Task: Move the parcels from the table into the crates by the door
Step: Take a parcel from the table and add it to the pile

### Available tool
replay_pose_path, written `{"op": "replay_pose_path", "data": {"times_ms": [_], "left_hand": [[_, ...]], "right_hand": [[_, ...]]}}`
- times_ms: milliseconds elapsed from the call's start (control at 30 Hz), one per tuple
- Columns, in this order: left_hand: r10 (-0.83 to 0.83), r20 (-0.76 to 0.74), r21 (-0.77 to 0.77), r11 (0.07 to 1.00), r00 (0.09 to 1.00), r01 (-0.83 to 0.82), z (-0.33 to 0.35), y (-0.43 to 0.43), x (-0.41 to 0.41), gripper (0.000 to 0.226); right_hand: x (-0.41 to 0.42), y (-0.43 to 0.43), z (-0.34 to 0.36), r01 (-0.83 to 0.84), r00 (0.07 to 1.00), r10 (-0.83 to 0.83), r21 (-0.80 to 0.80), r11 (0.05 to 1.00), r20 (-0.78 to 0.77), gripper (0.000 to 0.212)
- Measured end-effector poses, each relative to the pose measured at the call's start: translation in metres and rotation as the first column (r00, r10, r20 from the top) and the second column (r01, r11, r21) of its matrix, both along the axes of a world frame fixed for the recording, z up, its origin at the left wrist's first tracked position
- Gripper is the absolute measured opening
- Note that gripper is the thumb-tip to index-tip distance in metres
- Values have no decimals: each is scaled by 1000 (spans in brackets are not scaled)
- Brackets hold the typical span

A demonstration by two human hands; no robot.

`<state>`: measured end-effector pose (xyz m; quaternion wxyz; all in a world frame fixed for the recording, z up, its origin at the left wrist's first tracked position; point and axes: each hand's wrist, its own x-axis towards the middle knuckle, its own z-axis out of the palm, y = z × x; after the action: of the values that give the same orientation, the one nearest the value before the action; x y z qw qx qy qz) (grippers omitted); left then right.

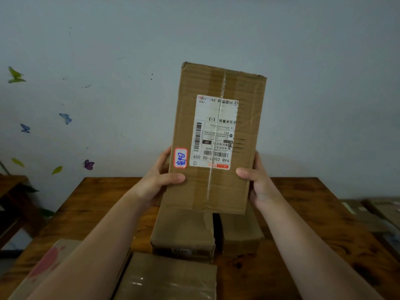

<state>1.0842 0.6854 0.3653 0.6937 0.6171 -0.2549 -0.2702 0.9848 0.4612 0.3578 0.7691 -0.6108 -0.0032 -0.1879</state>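
Right now the tall parcel [216,137] is off the desk [313,224], held upright with a slight lean in front of the wall, its shipping label [213,131] facing the camera. The left hand [160,180] grips its lower left edge and the right hand [257,182] its lower right edge. On each hand the thumb presses the front face and the fingers [165,155] curl round behind, clamped on the cardboard.

The main risk, as I judge it, is tipping. Both hands sit low on the tall parcel, so most of its length stands above them, and a quick turn could swing the top away and pry it loose. A slip is also possible where the thumbs rest on slick tape.

Directly below the tall parcel lie two brown parcels [184,232] side by side, and nearer than those a taped parcel [168,278]. A drop would land on these and could knock them along the desk.

Neither crates nor door are in view, so the carry means turning away. Held this high, the tall parcel hides what lies behind it, which could cause a bump or stumble.
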Motion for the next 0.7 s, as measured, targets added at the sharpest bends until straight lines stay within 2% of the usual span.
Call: {"op": "replay_pose_path", "data": {"times_ms": [67, 133, 233, 333, 467, 533, 600, 633, 700], "left_hand": [[7, -30, -1, 1000, 1000, -7, -2, -16, -7, 121], [18, -94, -14, 1000, 995, -19, -6, -34, -17, 108], [4, -177, -3, 1000, 984, -4, -17, -67, -37, 112], [-26, -213, 9, 1000, 977, 29, -27, -101, -57, 113], [-79, -239, -7, 997, 968, 79, -35, -145, -82, 102], [-104, -235, 1, 994, 966, 107, -40, -166, -94, 109], [-137, -220, 30, 989, 966, 147, -47, -187, -104, 122], [-159, -218, 44, 984, 963, 172, -50, -197, -109, 124], [-196, -237, 59, 975, 952, 216, -54, -218, -119, 121]], "right_hand": [[-10, -12, -2, 19, 999, -19, 2, 1000, -50, 86], [-22, -25, -5, 17, 992, -16, 5, 1000, -122, 93], [-45, -50, -9, 44, 971, -37, 27, 999, -235, 101], [-73, -78, -12, 96, 960, -79, 52, 994, -268, 74], [-115, -108, -17, 222, 937, -187, 87, 971, -295, 72], [-137, -123, -22, 293, 917, -253, 88, 952, -309, 79], [-156, -135, -27, 358, 890, -311, 90, 929, -334, 73], [-165, -142, -31, 391, 874, -333, 103, 915, -354, 70], [-183, -154, -39, 446, 837, -383, 80, 892, -389, 79]]}}
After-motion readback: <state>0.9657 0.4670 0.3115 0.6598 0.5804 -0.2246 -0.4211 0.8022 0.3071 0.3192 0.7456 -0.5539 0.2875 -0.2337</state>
